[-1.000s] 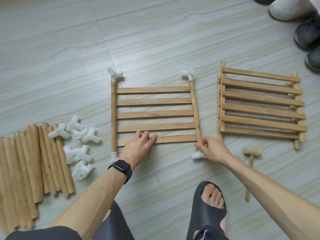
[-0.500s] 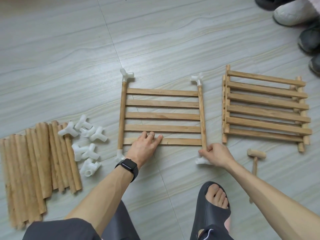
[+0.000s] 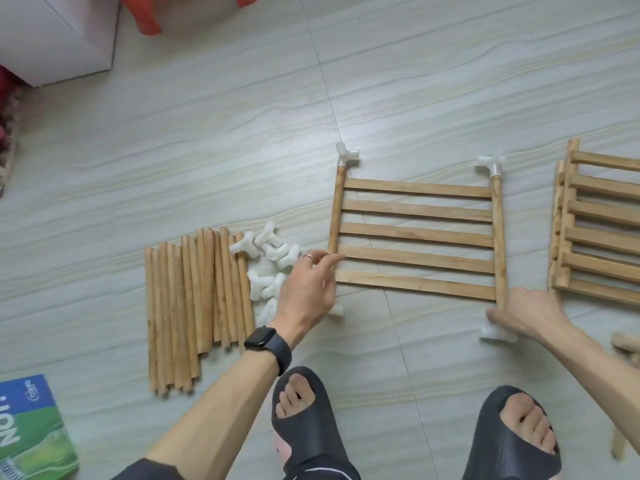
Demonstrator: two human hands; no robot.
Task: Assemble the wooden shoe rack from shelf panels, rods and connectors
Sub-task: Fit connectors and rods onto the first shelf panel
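Note:
A slatted shelf panel [image 3: 415, 233] lies flat on the floor, with white connectors on its far corners [image 3: 347, 155] [image 3: 490, 163]. My left hand [image 3: 308, 289] hovers at the panel's near left corner with fingers loosely spread and holds nothing; a white connector [image 3: 336, 310] peeks out beside it. My right hand [image 3: 530, 313] grips the near right connector [image 3: 497, 334] at the end of the right rail. Loose wooden rods [image 3: 194, 299] lie in a row to the left, with a pile of white connectors [image 3: 273, 258] beside them.
A stack of more shelf panels [image 3: 602, 237] lies on the right, with a small wooden mallet [image 3: 627, 341] at the frame edge. My feet in dark sandals [image 3: 304, 427] stand near. A green and blue box [image 3: 31, 431], a white cabinet [image 3: 52, 36] and a red stool [image 3: 145, 15] are on the left.
My left hand has lifted off the near slat and moved left to the panel's corner. My view has swung left. My right hand stays on the near right connector.

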